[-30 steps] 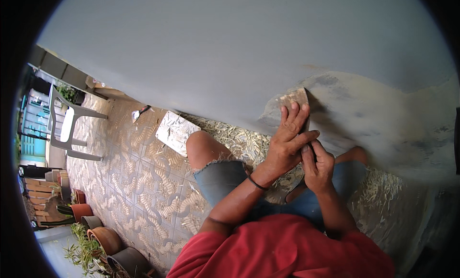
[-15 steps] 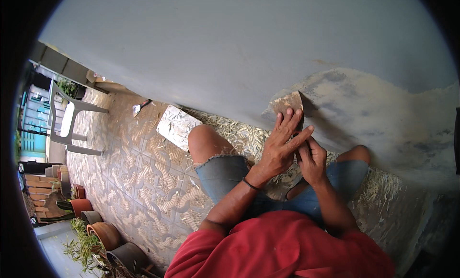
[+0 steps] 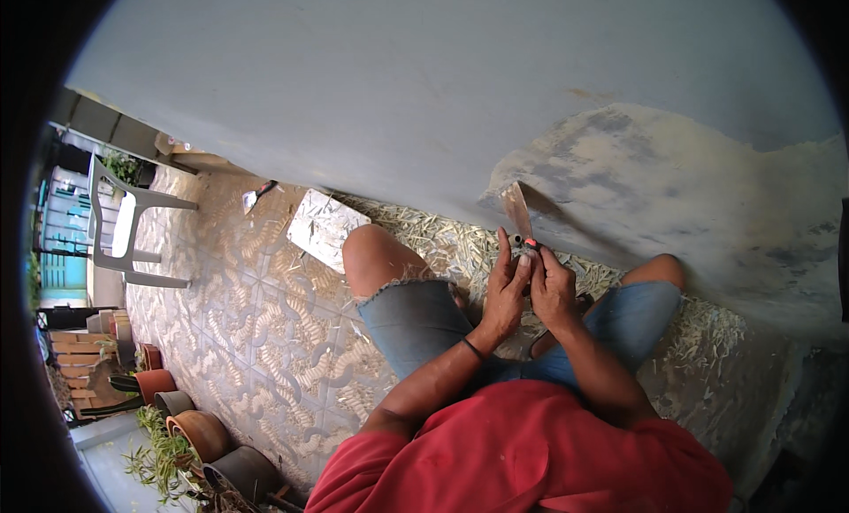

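Note:
A putty knife (image 3: pixel 517 210) with a wide, stained metal blade stands tilted before the wall, its blade close to the lower edge of a patch of pale filler (image 3: pixel 610 155). My left hand (image 3: pixel 504 296) and my right hand (image 3: pixel 554 287) are side by side, both closed around its handle, where a bit of red and a dark round end show between the fingers. The palms hide most of the handle. Whether the blade touches the wall I cannot tell.
The grey wall (image 3: pixel 371 88) rises ahead. Straw-like shavings (image 3: pixel 433 239) lie along its foot. On the patterned tile floor are a white, speckled board (image 3: pixel 325 230) and a second putty knife (image 3: pixel 256 196). Farther left stand a plastic chair (image 3: pixel 124 221) and several plant pots (image 3: pixel 199 432).
My left hand has left the blade, where its fingers lay flat, and come down to the handle beside my right hand. The blade has turned more edge-on.

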